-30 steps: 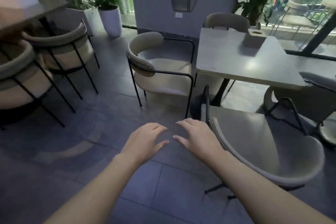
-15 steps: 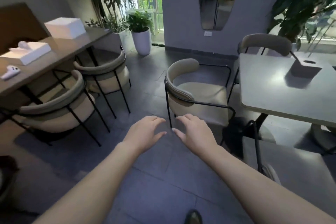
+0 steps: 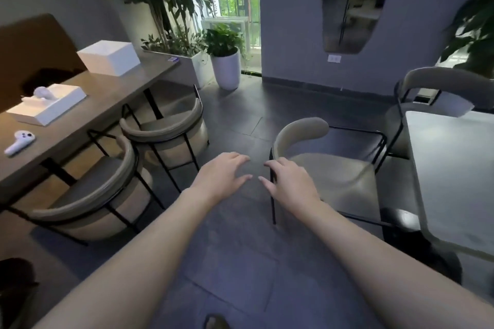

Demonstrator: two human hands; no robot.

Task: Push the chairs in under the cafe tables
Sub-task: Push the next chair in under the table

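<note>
A beige chair [image 3: 331, 168] with a black frame and curved backrest stands pulled out from the grey cafe table [image 3: 451, 176] at the right. My right hand [image 3: 290, 184] hovers open just in front of the near end of its backrest, holding nothing. My left hand [image 3: 222, 176] is open beside it, over the floor. A second chair [image 3: 438, 83] stands at the table's far side. On the left, two chairs [image 3: 165, 131] [image 3: 101, 195] sit tucked against a long wooden table [image 3: 88, 117].
White boxes [image 3: 109, 57] [image 3: 48, 103] and a white controller [image 3: 20, 141] lie on the wooden table. Potted plants [image 3: 226, 61] stand by the far window. A mirror [image 3: 350, 2] hangs on the wall. The table's black base [image 3: 406, 238] is at the right; dark tiled floor [image 3: 240, 262] runs between the tables.
The view has swung left and forward; the pulled-out chair is closer and the wooden table side has come into view. Both hands stay open and have reached up to the chair's backrest.
</note>
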